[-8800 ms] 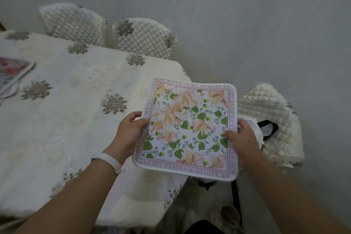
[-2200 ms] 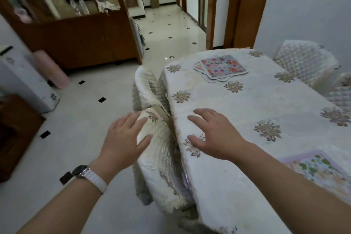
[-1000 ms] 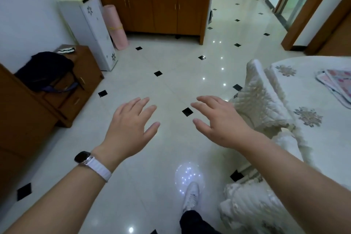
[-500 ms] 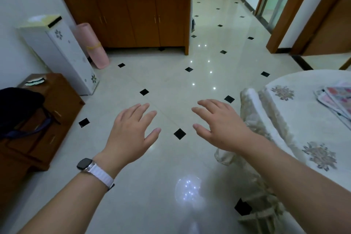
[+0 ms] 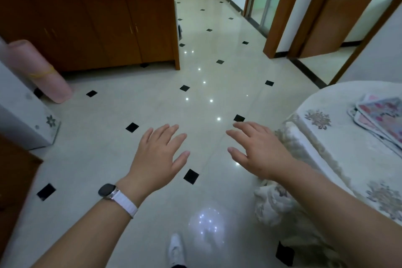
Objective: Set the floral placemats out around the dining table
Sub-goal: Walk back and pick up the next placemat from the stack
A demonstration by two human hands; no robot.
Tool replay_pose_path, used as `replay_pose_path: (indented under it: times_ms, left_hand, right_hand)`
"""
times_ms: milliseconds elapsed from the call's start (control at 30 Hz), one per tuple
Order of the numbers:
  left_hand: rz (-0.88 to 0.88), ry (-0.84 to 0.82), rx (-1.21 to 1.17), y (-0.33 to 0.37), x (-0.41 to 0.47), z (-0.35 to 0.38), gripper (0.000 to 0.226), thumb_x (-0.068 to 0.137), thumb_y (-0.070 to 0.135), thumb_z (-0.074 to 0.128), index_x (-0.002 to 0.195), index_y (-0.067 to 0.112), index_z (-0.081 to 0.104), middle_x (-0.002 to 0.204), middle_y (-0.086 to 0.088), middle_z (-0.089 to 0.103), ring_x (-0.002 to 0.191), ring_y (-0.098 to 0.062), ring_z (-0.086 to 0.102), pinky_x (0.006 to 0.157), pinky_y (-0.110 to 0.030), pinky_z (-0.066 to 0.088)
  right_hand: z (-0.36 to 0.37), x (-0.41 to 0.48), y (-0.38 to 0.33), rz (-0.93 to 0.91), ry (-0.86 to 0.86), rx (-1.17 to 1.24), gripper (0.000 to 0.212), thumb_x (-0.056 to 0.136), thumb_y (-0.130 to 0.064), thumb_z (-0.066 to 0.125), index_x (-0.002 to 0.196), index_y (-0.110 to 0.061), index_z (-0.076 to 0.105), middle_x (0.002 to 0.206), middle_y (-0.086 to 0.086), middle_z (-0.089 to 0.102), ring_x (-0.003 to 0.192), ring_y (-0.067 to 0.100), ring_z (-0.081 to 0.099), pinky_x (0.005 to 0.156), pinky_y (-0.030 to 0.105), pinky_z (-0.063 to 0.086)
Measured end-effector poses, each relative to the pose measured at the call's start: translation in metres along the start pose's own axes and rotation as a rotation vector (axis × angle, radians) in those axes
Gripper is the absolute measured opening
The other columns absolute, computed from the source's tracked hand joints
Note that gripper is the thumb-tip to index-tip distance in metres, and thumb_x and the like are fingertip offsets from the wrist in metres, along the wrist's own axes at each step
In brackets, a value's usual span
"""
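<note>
White tile floor below L hand & R hand, palms down, fingers spread, holding nothing.

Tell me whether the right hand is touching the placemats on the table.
Apart. The head view shows the right hand spread over the floor, with a covered chair and bare tablecloth between it and the placemats.

Pink floral placemats, cream tablecloth with brown flowers, pale floor with black diamonds, white watch strap
</note>
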State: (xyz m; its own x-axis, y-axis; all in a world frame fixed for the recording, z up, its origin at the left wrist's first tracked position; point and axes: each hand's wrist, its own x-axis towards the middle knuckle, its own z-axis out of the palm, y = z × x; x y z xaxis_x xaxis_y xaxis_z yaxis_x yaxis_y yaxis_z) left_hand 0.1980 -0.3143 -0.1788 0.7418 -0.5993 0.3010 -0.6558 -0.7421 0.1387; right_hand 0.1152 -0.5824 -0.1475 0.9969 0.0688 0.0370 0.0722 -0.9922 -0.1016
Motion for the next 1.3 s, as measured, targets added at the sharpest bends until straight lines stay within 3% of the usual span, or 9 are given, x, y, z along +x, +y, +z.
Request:
replay_pose_path:
  times_ms: [233,500,767,1100,1300]
  left_hand:
    - [0.145,-0.036,-0.069,-0.070,0.104,0.006,0.052,0.092,0.051,0.041,0.127,0.019,0.062,0.138,-0.008,0.057,0.132,-0.029,0.047,0.109,-0.051,0.029]
    - [0.328,-0.071,-0.120,-0.073,0.206,0.040,0.051,0.093,0.051,0.042,0.127,0.019,0.062,0.138,-0.010,0.057,0.131,-0.031,0.048,0.109,-0.053,0.032]
    - [0.383,-0.104,-0.126,-0.050,0.327,0.083,0.053,0.092,0.053,0.042,0.134,0.023,0.057,0.141,-0.006,0.054,0.133,-0.027,0.045,0.113,-0.047,0.022]
    - [0.408,-0.150,-0.059,-0.008,0.509,0.133,0.056,0.091,0.055,0.040,0.133,0.023,0.058,0.140,-0.006,0.056,0.130,-0.029,0.048,0.111,-0.051,0.027]
    - [0.538,-0.135,-0.124,0.029,0.587,0.164,0.053,0.092,0.052,0.042,0.132,0.022,0.058,0.138,-0.006,0.056,0.129,-0.029,0.049,0.110,-0.050,0.030]
  right_hand:
    - [-0.023,0.080,-0.007,0.166,0.023,-0.059,0.063,0.091,-0.059,0.028,0.140,-0.026,0.049,0.147,0.003,0.048,0.134,0.026,0.042,0.109,0.042,0.032]
    - [-0.025,0.119,0.029,0.340,0.038,-0.024,0.061,0.091,-0.056,0.033,0.138,-0.024,0.053,0.145,0.004,0.050,0.133,0.027,0.044,0.108,0.042,0.033]
    - [-0.014,0.186,0.133,0.425,0.041,0.021,0.065,0.089,-0.058,0.026,0.140,-0.025,0.049,0.149,0.003,0.044,0.138,0.024,0.037,0.111,0.039,0.028]
    - [-0.020,0.269,0.288,0.487,0.063,0.070,0.061,0.090,-0.057,0.031,0.136,-0.023,0.054,0.144,0.006,0.050,0.132,0.027,0.045,0.108,0.043,0.034]
    - [-0.034,0.291,0.355,0.567,0.051,0.050,0.064,0.089,-0.059,0.029,0.139,-0.025,0.050,0.148,0.004,0.046,0.136,0.026,0.041,0.110,0.041,0.031]
